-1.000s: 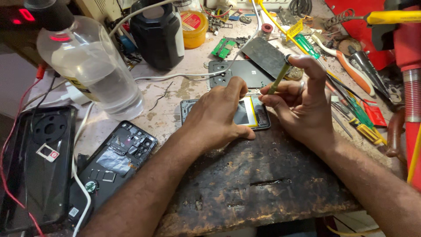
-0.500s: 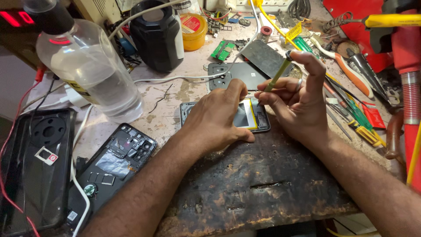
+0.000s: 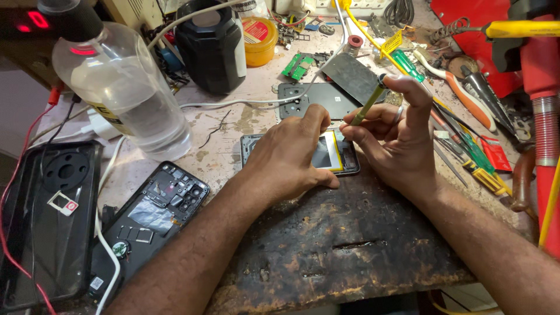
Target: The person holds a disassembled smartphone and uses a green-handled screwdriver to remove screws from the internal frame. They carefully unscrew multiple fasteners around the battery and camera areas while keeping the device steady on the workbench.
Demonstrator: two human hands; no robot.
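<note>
Two hands on one opened phone at mid-bench, back cover off. Left hand flat, fingers spread, pinning it. Right hand pinching a thin screwdriver upright over the top edge. Probably mid-disassembly; battery still seated.

Stained workbench, dark scorched mat at front edge. On bench: opened phone straddling the mat's far edge, gutted phone left, black case far left, clear bottle, black jar, back cover, green boards, screwdrivers right.
</note>
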